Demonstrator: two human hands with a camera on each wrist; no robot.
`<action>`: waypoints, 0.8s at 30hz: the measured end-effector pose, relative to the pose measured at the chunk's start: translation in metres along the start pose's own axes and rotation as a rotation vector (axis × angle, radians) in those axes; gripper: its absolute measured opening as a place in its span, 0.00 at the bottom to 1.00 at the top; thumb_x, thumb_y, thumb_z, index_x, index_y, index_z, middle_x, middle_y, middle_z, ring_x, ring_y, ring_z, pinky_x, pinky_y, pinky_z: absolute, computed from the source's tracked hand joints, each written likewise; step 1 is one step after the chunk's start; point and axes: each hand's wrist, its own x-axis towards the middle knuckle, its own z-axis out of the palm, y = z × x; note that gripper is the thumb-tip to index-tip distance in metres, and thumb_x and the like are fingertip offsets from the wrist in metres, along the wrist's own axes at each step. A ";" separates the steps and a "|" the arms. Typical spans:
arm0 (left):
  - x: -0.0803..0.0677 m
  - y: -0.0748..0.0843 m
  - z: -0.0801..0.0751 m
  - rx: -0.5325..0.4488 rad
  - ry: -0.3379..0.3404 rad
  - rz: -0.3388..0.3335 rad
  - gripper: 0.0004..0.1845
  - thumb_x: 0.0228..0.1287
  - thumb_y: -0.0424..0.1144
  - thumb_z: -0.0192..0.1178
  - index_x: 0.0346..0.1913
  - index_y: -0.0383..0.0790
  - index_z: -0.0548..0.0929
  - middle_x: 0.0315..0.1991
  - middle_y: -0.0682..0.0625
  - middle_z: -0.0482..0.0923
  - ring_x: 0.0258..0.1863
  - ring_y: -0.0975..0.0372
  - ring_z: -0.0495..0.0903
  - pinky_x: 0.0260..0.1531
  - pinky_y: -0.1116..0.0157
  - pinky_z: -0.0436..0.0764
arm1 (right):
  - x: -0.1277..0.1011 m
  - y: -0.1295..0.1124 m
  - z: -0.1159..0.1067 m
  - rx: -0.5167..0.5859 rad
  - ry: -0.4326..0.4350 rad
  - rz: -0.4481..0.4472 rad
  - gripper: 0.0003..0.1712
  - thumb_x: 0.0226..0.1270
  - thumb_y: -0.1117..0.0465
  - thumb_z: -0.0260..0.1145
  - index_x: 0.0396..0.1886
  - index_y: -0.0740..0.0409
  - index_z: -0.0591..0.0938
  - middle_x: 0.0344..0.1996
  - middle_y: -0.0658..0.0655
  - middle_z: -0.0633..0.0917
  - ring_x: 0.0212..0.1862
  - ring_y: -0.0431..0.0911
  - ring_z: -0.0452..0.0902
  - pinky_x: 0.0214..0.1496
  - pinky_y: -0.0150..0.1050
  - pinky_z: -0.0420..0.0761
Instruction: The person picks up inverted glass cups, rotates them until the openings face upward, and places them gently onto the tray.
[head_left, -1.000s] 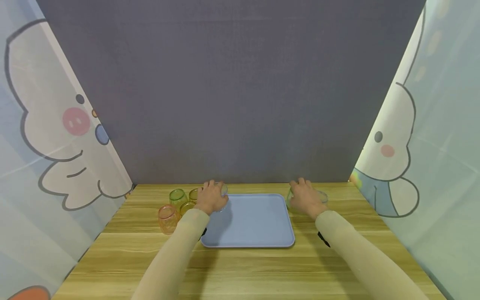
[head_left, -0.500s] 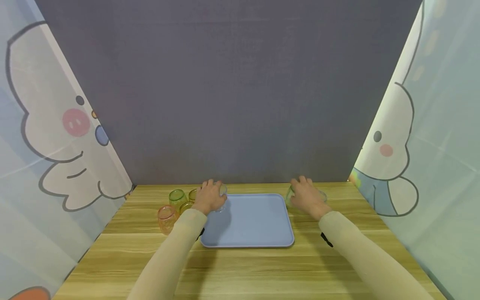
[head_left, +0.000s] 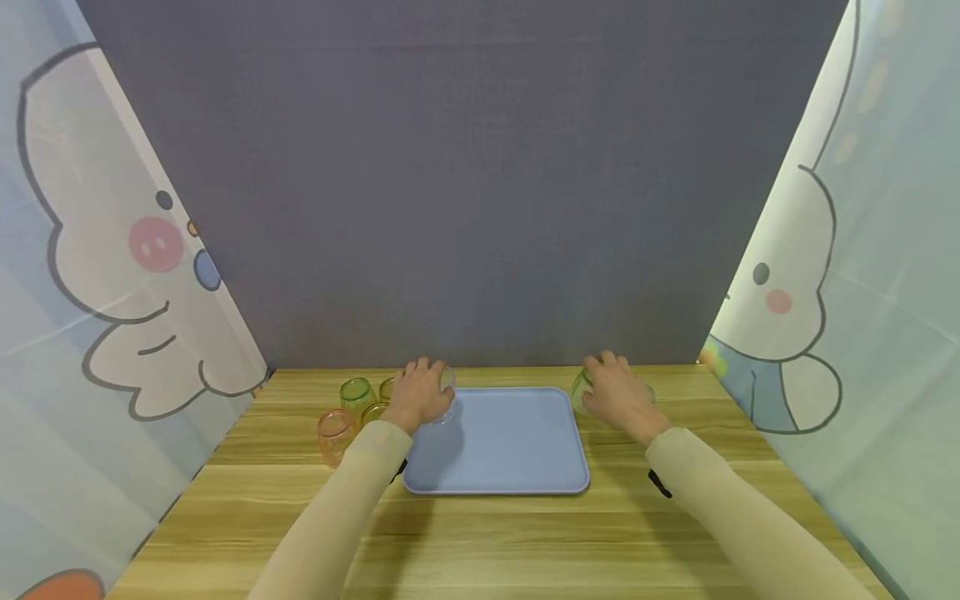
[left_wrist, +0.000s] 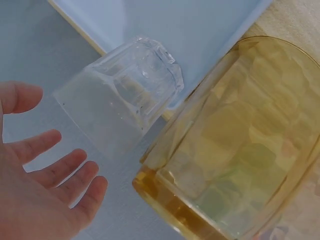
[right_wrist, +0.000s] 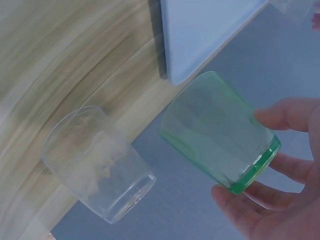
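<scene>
A clear glass [left_wrist: 140,75] stands upright at the far left corner of the pale blue tray [head_left: 495,450]. My left hand [head_left: 418,396] is beside its rim; in the left wrist view the fingers are spread, with a gap between them and the glass. Right of the tray, my right hand [head_left: 618,400] holds a green glass [right_wrist: 220,132] near its thick base, thumb on one side and fingers on the other. That glass is upside down, its rim toward the table. Another inverted clear glass [right_wrist: 102,165] stands to its right, partly hidden by the hand in the head view.
Left of the tray stand a green glass [head_left: 357,392], a pink glass [head_left: 335,435] and two yellow ones, partly hidden by my left arm. One yellow glass [left_wrist: 230,135] looms close in the left wrist view. A dark grey panel [head_left: 480,208] rises behind the wooden table [head_left: 495,542].
My left hand has shifted slightly left, showing a bit more of the clear glass. The right hand has barely moved, while its forearm has swung a little to the right.
</scene>
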 end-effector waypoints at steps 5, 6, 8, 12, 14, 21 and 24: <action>-0.004 0.002 -0.002 -0.018 0.036 0.023 0.27 0.75 0.47 0.54 0.70 0.37 0.73 0.66 0.35 0.70 0.65 0.40 0.69 0.63 0.41 0.67 | -0.003 -0.004 -0.002 -0.002 0.009 -0.013 0.31 0.63 0.62 0.65 0.66 0.68 0.75 0.57 0.72 0.75 0.55 0.65 0.72 0.44 0.59 0.81; -0.005 0.002 -0.002 -0.026 0.043 0.026 0.27 0.75 0.47 0.54 0.70 0.37 0.73 0.66 0.35 0.70 0.64 0.40 0.69 0.63 0.41 0.67 | -0.004 -0.004 -0.002 0.000 0.014 -0.017 0.31 0.63 0.62 0.66 0.66 0.67 0.75 0.57 0.72 0.75 0.54 0.65 0.72 0.44 0.59 0.80; -0.006 0.003 -0.002 -0.039 0.061 0.034 0.26 0.75 0.47 0.54 0.69 0.37 0.74 0.65 0.36 0.71 0.63 0.41 0.70 0.62 0.41 0.68 | -0.004 -0.005 -0.001 0.012 0.025 -0.024 0.31 0.63 0.62 0.66 0.65 0.68 0.76 0.55 0.71 0.76 0.53 0.64 0.72 0.43 0.57 0.80; -0.009 0.005 -0.003 -0.069 0.098 0.048 0.25 0.74 0.46 0.54 0.67 0.36 0.75 0.63 0.36 0.73 0.61 0.41 0.72 0.60 0.41 0.70 | -0.005 -0.006 0.001 0.025 0.041 -0.037 0.30 0.62 0.62 0.66 0.65 0.67 0.76 0.53 0.70 0.76 0.50 0.62 0.73 0.42 0.55 0.80; -0.012 0.006 -0.002 -0.087 0.113 0.055 0.25 0.74 0.46 0.55 0.67 0.35 0.76 0.62 0.36 0.74 0.60 0.41 0.73 0.59 0.41 0.71 | -0.006 -0.007 0.002 0.027 0.049 -0.042 0.30 0.62 0.62 0.67 0.65 0.67 0.76 0.52 0.70 0.77 0.50 0.62 0.73 0.42 0.55 0.80; -0.020 0.013 0.001 -0.146 0.135 0.089 0.25 0.72 0.46 0.56 0.64 0.34 0.77 0.60 0.36 0.76 0.58 0.41 0.75 0.58 0.41 0.73 | -0.012 -0.012 0.005 0.060 0.088 -0.065 0.31 0.62 0.61 0.69 0.65 0.67 0.76 0.54 0.71 0.77 0.52 0.64 0.75 0.43 0.57 0.82; -0.023 0.015 0.003 -0.175 0.147 0.099 0.24 0.72 0.46 0.57 0.64 0.35 0.78 0.60 0.37 0.76 0.61 0.42 0.74 0.60 0.41 0.72 | -0.015 -0.014 0.007 0.074 0.102 -0.074 0.32 0.63 0.60 0.69 0.65 0.67 0.76 0.55 0.72 0.77 0.54 0.64 0.75 0.45 0.58 0.82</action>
